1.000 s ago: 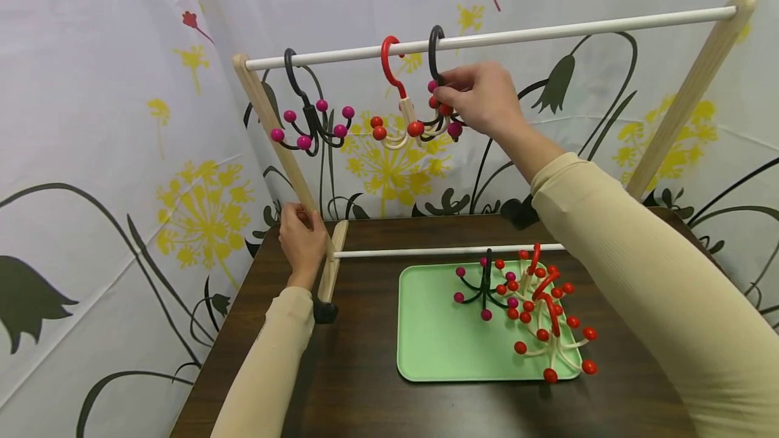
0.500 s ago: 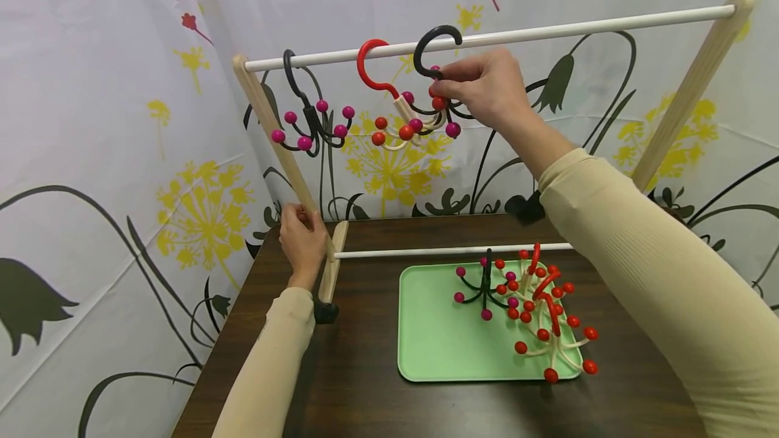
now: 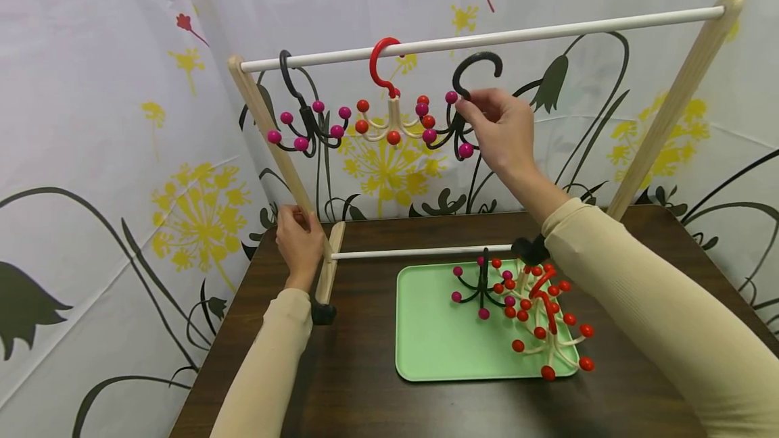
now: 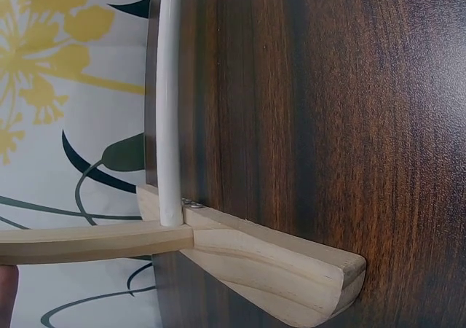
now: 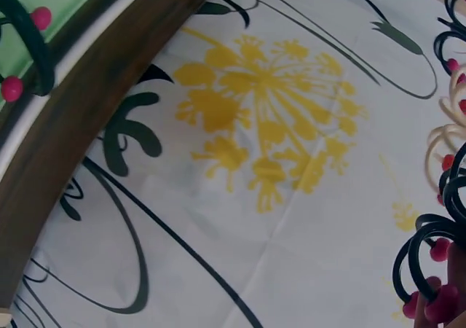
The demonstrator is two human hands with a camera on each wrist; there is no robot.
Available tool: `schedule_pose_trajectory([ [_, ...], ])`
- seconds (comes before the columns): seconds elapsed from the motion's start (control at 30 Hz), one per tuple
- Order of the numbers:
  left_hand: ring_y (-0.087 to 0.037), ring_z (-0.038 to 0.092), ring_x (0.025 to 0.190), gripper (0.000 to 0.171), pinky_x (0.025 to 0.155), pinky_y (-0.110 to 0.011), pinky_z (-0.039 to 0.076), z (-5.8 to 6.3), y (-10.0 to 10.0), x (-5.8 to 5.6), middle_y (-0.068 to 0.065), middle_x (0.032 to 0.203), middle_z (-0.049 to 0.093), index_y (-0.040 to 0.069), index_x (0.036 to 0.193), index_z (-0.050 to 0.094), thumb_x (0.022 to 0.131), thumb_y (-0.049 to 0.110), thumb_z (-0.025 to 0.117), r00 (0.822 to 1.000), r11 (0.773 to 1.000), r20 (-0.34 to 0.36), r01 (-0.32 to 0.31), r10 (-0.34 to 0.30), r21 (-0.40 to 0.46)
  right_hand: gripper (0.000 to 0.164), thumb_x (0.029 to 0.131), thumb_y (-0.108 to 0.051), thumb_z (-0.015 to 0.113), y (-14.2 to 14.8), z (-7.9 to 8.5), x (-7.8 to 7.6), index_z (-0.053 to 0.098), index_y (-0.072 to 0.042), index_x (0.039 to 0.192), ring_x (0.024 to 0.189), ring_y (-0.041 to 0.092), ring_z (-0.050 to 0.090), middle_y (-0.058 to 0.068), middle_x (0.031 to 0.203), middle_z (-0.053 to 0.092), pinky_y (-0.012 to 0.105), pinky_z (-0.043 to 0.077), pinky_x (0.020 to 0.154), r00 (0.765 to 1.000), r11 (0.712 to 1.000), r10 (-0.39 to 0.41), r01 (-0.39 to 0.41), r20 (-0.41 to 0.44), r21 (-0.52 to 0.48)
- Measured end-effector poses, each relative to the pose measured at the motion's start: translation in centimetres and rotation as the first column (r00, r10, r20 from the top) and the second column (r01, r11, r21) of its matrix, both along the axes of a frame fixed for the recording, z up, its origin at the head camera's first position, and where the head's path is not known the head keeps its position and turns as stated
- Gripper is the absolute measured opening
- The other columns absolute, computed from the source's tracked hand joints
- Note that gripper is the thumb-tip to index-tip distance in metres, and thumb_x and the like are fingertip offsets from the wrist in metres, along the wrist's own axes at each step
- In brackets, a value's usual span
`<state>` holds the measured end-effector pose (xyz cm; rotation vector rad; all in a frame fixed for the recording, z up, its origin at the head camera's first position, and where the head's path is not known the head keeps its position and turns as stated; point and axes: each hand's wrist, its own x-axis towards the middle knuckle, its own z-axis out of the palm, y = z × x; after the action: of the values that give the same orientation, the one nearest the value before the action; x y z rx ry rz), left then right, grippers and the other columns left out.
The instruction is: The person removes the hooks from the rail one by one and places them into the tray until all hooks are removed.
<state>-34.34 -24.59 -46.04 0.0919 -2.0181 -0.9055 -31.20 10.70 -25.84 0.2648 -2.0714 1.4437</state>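
Note:
My right hand (image 3: 502, 128) pinches a black multi-arm hook hanger (image 3: 458, 128) with magenta ball tips just under its curved top. That curve sits below the white rail (image 3: 548, 34), off it. To its left, a cream hanger (image 3: 393, 113) with a red hook and red balls hangs on the rail. Another black hanger (image 3: 312, 128) with magenta balls hangs near the rail's left end. My left hand (image 3: 299, 242) holds the wooden left post (image 3: 268, 128) low down; in the left wrist view, only a fingertip shows beneath the post (image 4: 95, 242).
A green tray (image 3: 435, 350) on the dark wooden table (image 3: 359, 384) bears a black hanger (image 3: 483, 289) and several red-tipped cream hangers (image 3: 552, 340). A lower white bar (image 3: 420, 251) runs behind it. A patterned curtain (image 3: 140, 107) stands behind the rack.
My right hand has taken the black hanger off the rail, moving it down and to the right. The red-hooked hanger has swung back to hang upright. My left hand has stayed on the post.

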Motion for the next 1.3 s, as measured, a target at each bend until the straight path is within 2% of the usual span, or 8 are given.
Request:
schedule_pose_trajectory([
  [0.3, -0.032, 0.060, 0.079, 0.020, 0.068, -0.052, 0.044, 0.1, 0.0, 0.2, -0.015, 0.091, 0.057, 0.000, 0.099, 0.054, 0.088, 0.013, 0.065, 1.000, 1.000, 0.006, 0.003, -0.003, -0.002, 0.030, 0.087, -0.030, 0.076, 1.2, -1.7, 0.2, 0.073, -0.005, 0.102, 0.086, 0.011, 0.065, 0.005, 0.099, 0.071, 0.022, 0.047, 0.074, 0.998, 0.999, -0.051, 0.051, 0.023, -0.008],
  [0.43, -0.033, 0.061, 0.079, 0.020, 0.068, -0.052, 0.045, 0.1, 0.2, 0.1, -0.016, 0.091, 0.058, 0.000, 0.099, 0.055, 0.088, 0.012, 0.065, 1.000, 1.000, -0.002, 0.003, -0.003, -0.007, 0.031, 0.088, -0.031, 0.074, 2.0, -2.3, 0.8, 0.073, -0.005, 0.103, 0.087, 0.013, 0.063, 0.005, 0.102, 0.069, 0.023, 0.046, 0.071, 0.995, 0.997, -0.068, 0.066, 0.067, 0.036],
  [0.57, -0.032, 0.061, 0.078, 0.020, 0.067, -0.052, 0.045, 0.2, 0.2, 0.2, -0.016, 0.091, 0.058, 0.001, 0.099, 0.055, 0.088, 0.013, 0.066, 1.000, 1.000, -0.010, -0.001, 0.001, -0.007, 0.029, 0.089, -0.029, 0.073, 2.7, -2.8, 2.1, 0.072, -0.005, 0.105, 0.084, 0.017, 0.065, 0.008, 0.103, 0.070, 0.022, 0.047, 0.069, 0.993, 0.998, -0.039, 0.032, 0.114, 0.062],
  [0.67, -0.032, 0.061, 0.078, 0.019, 0.067, -0.052, 0.045, 0.3, 0.1, 0.2, -0.015, 0.090, 0.058, 0.001, 0.098, 0.055, 0.088, 0.013, 0.066, 1.000, 1.000, -0.008, -0.006, 0.006, -0.002, 0.026, 0.089, -0.025, 0.073, 2.7, -3.3, 3.7, 0.071, -0.003, 0.104, 0.081, 0.022, 0.069, 0.011, 0.102, 0.072, 0.020, 0.050, 0.066, 0.989, 0.997, 0.020, -0.030, 0.147, 0.066],
  [0.8, -0.032, 0.061, 0.080, 0.020, 0.069, -0.052, 0.045, 0.3, 0.0, 0.2, -0.015, 0.091, 0.058, 0.001, 0.098, 0.055, 0.088, 0.014, 0.066, 1.000, 1.000, 0.001, -0.009, 0.009, 0.001, 0.023, 0.088, -0.022, 0.074, 2.4, -4.2, 6.7, 0.071, -0.003, 0.101, 0.082, 0.022, 0.071, 0.010, 0.100, 0.073, 0.021, 0.050, 0.063, 0.981, 0.986, 0.067, -0.093, 0.182, 0.135],
  [0.93, -0.033, 0.061, 0.081, 0.021, 0.070, -0.053, 0.044, 0.4, 0.0, 0.1, -0.016, 0.091, 0.059, 0.001, 0.099, 0.055, 0.088, 0.014, 0.067, 1.000, 1.000, 0.003, -0.010, 0.010, 0.005, 0.019, 0.086, -0.019, 0.076, 2.2, -6.0, 9.8, 0.071, -0.005, 0.097, 0.078, 0.019, 0.071, 0.008, 0.097, 0.073, 0.025, 0.051, 0.060, 0.969, 0.978, 0.093, -0.132, 0.229, 0.161],
  [1.2, -0.033, 0.061, 0.079, 0.021, 0.069, -0.052, 0.045, 0.4, 0.1, 0.1, -0.016, 0.091, 0.059, 0.001, 0.099, 0.055, 0.088, 0.015, 0.067, 1.000, 1.000, -0.013, 0.001, -0.001, 0.006, 0.014, 0.083, -0.017, 0.080, 1.8, -11.9, 15.2, 0.071, -0.011, 0.093, 0.075, 0.014, 0.070, 0.003, 0.089, 0.073, 0.029, 0.050, 0.058, 0.940, 0.979, 0.049, -0.113, 0.338, 0.172],
  [1.3, -0.032, 0.061, 0.078, 0.021, 0.068, -0.051, 0.045, 0.3, 0.1, 0.1, -0.016, 0.090, 0.059, 0.001, 0.099, 0.056, 0.088, 0.016, 0.066, 1.000, 1.000, -0.018, 0.002, -0.002, 0.012, 0.016, 0.080, -0.014, 0.082, 1.3, -14.7, 16.6, 0.071, -0.012, 0.091, 0.072, 0.010, 0.070, -0.001, 0.086, 0.073, 0.031, 0.052, 0.063, 0.942, 0.976, 0.005, -0.078, 0.335, 0.203],
])
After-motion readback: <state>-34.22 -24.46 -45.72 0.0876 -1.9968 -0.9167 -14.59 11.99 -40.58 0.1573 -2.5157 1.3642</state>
